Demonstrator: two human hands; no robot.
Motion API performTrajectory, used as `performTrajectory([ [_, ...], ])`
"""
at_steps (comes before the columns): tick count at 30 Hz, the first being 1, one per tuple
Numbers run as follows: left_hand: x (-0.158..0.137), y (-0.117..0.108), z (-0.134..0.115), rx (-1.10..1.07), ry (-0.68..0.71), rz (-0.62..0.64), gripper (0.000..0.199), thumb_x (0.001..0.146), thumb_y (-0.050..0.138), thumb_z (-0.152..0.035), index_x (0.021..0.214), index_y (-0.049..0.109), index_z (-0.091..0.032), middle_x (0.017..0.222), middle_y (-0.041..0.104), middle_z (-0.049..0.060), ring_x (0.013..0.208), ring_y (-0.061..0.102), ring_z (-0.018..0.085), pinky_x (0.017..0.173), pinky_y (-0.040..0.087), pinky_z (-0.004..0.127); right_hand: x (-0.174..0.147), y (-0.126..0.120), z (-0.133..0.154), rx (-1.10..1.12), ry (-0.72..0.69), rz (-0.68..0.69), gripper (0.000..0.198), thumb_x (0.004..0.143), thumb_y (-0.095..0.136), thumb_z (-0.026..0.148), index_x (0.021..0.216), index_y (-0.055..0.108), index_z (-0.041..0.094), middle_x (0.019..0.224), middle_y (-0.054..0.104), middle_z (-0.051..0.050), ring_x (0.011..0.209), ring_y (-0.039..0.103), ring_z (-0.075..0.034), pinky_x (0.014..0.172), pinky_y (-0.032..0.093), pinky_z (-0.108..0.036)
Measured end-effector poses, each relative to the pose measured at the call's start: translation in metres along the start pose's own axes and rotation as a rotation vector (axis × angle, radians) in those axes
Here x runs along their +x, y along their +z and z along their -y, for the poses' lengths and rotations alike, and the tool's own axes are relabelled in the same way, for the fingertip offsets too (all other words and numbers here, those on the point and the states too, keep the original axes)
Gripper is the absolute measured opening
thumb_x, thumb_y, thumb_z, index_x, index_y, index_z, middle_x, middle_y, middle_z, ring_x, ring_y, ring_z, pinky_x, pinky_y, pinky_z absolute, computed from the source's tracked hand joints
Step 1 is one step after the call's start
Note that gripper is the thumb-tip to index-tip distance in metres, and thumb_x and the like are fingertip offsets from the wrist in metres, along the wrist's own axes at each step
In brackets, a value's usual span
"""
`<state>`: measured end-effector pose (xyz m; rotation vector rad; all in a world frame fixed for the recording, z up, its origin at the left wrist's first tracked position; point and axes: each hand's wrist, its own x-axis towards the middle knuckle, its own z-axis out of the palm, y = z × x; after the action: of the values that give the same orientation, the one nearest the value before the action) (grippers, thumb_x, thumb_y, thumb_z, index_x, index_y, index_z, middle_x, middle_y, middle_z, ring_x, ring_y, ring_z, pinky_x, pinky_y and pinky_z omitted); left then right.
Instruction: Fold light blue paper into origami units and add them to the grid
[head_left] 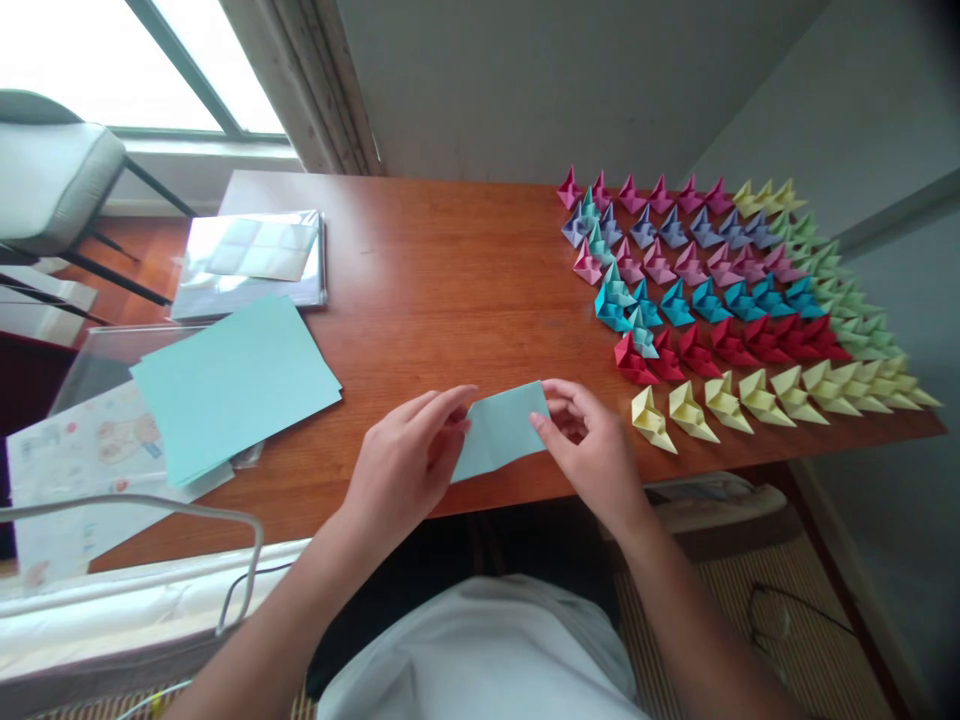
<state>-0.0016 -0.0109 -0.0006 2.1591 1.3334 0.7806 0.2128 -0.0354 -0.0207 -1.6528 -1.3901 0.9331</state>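
- Beyond the brown counter, a plain wall is seen at 12 o'clock, taking the teal piece of paper as the clock's centre; a curtain is hung at 11, with a bright window beside it, and a pale chair is placed at 10.
- The teal piece of paper is held just above the counter's near edge, between both hands, tilted, with a faint crease visible.
- By the right hand, at 3 o'clock, the paper's end is pinched, the thumb laid on top and the fingers curled behind.
- The left hand is set at 9 o'clock with its fingers bent against the other end; whether the paper is pinched there cannot be told, as the grip is hidden.
- Farther out at 9, a stack of teal sheets is laid partly over a printed sheet.
- At 10, a shiny package is topped by a creased pale paper.
- From 1 to 3 o'clock, folded paper shapes are lined up: magenta, purple, pink, blue and red rows, with a yellow row nearest.
- Green shapes are grouped along the right; smaller teal ones are set among the rows' left ends.
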Motion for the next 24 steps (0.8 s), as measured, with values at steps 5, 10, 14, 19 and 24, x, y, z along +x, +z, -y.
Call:
performTrajectory([
  [5, -0.004, 0.012, 0.003, 0.493, 0.198, 0.008, 0.028, 0.096, 0.054, -0.019, 0.123, 0.062, -0.015, 0.106, 0.069, 0.009, 0.091, 0.063, 0.023, 0.077, 0.053, 0.035, 0.005, 0.002, -0.001, -0.232, -0.114, -0.138, 0.014, 0.087, 0.065, 0.027, 0.100, 0.066, 0.022, 0.088, 0.074, -0.003, 0.066, 0.064, -0.016, 0.061, 0.048, -0.028],
  [10, -0.007, 0.012, 0.003, 0.657, 0.342, 0.115, 0.031, 0.094, 0.050, -0.009, 0.122, 0.063, -0.010, 0.097, 0.067, 0.009, 0.081, 0.060, 0.021, 0.071, 0.051, 0.034, 0.005, 0.001, 0.000, -0.327, -0.136, -0.088, 0.004, 0.087, 0.063, 0.025, 0.088, 0.063, 0.021, 0.077, 0.069, 0.000, 0.060, 0.058, -0.014, 0.058, 0.043, -0.026],
  [14, -0.006, 0.010, 0.005, 0.737, 0.423, 0.126, 0.031, 0.097, 0.046, -0.010, 0.124, 0.061, -0.009, 0.092, 0.066, 0.008, 0.078, 0.059, 0.019, 0.067, 0.048, 0.033, 0.008, -0.005, 0.007, -0.465, -0.191, 0.020, 0.017, 0.088, 0.063, 0.027, 0.073, 0.057, 0.021, 0.065, 0.058, 0.002, 0.060, 0.053, -0.014, 0.057, 0.036, -0.027],
  [19, -0.003, 0.006, 0.005, 0.819, 0.469, 0.158, 0.032, 0.097, 0.052, -0.013, 0.127, 0.060, -0.007, 0.089, 0.064, 0.006, 0.076, 0.057, 0.019, 0.063, 0.045, 0.034, 0.016, -0.006, 0.011, -0.567, -0.254, 0.067, 0.028, 0.092, 0.061, 0.034, 0.067, 0.057, 0.021, 0.065, 0.059, 0.000, 0.063, 0.054, -0.017, 0.060, 0.035, -0.031],
  [24, -0.001, 0.003, 0.004, 0.857, 0.500, 0.181, 0.033, 0.097, 0.056, -0.018, 0.128, 0.059, -0.006, 0.087, 0.061, 0.004, 0.073, 0.055, 0.018, 0.060, 0.042, 0.035, 0.017, -0.002, 0.003, -0.483, -0.344, 0.032, 0.013, 0.094, 0.060, 0.025, 0.099, 0.070, 0.018, 0.090, 0.072, -0.006, 0.082, 0.066, -0.021, 0.075, 0.047, -0.031],
])
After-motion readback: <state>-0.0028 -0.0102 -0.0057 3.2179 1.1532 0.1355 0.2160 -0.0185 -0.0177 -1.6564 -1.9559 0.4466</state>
